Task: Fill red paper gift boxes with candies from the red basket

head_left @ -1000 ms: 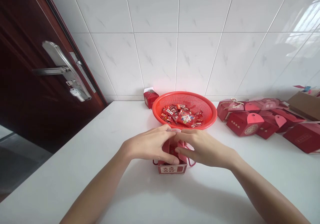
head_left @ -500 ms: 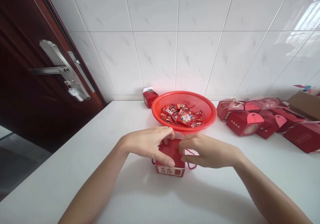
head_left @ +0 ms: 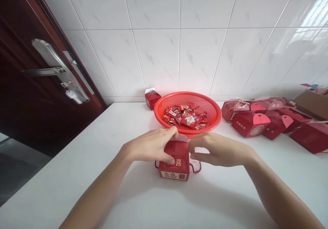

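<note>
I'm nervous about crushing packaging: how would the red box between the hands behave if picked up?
The red box looks like folded card, so probably fairly stiff yet crushable. Its cord bows out in a loose loop, so it should flop. Its flat sides make rolling unlikely.

The head camera looks forward and down across the table (head_left: 164,205).

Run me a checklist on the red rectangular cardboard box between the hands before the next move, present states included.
1. Left-hand grip, thumb on red rectangular cardboard box: ok.
2. Right-hand grip touching the box's right edge: cannot tell.
3. Pale rounded rear flap folded flat: not ok, sticks up.
4. Dark-red twisted cord off the top panel: ok, loops out sideways.
5. Box contents: cannot tell, hidden.
</note>
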{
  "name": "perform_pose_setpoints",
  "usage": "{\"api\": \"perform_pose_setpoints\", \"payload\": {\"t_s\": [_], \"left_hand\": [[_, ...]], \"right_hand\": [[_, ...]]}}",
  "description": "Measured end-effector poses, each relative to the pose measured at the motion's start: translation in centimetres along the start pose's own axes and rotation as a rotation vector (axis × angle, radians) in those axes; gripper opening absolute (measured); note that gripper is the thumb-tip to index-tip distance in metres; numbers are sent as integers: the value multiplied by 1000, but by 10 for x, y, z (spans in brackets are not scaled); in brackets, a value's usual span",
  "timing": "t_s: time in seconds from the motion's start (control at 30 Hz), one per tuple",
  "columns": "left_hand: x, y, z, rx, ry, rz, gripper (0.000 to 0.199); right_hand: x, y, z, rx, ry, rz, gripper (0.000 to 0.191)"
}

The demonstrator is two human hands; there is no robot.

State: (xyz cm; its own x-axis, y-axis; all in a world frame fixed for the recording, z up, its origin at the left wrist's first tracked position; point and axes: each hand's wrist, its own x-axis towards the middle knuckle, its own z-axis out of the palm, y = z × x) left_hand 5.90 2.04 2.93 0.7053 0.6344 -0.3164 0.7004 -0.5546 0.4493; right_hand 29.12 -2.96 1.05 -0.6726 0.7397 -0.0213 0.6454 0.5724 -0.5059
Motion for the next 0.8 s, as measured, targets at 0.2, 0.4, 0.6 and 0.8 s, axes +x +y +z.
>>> {"api": "perform_pose_setpoints", "payload": {"t_s": [0.2,0.4,0.6,0.8], "left_hand": [[0,0,3,45,70,-33,42],[2,-2,1,116,14,-7,25],[4,-6,1,92,17,40,29],[6,-7,3,41,-47,-45,30]], "right_hand": [[-3,2,-5,-57,13,81,15],[0,9,-2,-156,-33,134,14],[10,19,5,-182,-191,186,19],[17,28,8,-53,-281,194,26]]}}
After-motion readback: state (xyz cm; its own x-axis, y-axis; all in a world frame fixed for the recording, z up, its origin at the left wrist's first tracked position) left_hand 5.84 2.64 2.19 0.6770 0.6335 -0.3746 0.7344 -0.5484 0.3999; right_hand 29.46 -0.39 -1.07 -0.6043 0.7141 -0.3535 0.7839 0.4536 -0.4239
